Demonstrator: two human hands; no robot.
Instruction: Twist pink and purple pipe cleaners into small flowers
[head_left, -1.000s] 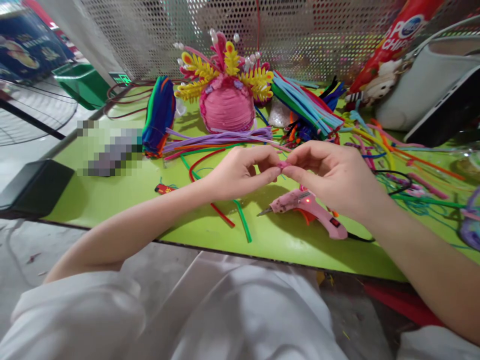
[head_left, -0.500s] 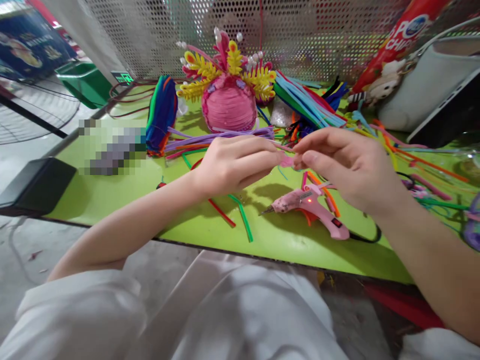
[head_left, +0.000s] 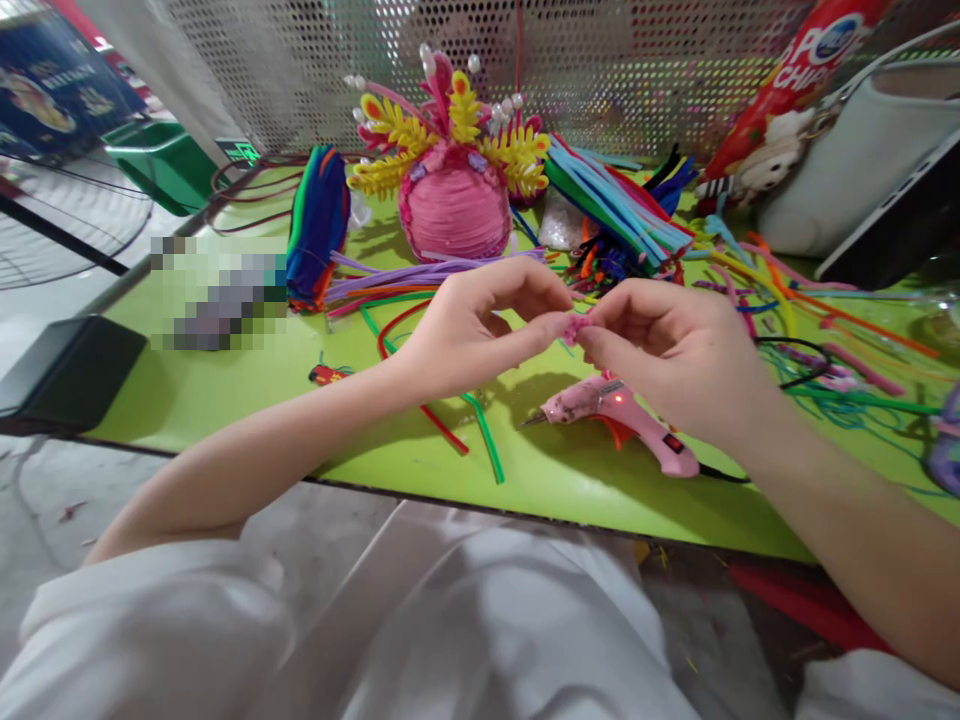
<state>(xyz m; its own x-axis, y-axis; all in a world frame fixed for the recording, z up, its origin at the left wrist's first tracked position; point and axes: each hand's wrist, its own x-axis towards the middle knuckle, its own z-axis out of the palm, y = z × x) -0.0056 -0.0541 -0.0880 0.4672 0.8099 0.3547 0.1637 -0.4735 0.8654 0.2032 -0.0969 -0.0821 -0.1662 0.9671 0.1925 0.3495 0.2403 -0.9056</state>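
My left hand (head_left: 480,330) and my right hand (head_left: 667,345) meet above the green table (head_left: 247,385), both pinching a small pink pipe-cleaner piece (head_left: 574,326) between thumbs and fingertips. Below them a pink glue gun (head_left: 619,415) lies on the table, its red light on and its nozzle pointing left. Behind the hands stands a pink pipe-cleaner crown (head_left: 454,165) with yellow and red feather shapes and white beads.
Bundles of coloured pipe cleaners (head_left: 319,225) lie left of the crown, and more pipe cleaners (head_left: 615,205) to its right. Loose green and red strands (head_left: 480,425) lie near the front edge. A black box (head_left: 64,375) sits at left, a grey bag (head_left: 855,160) at right.
Both hands rose a little with the pink piece half a second ago, then came back down and closer together. The glue gun has stayed put.
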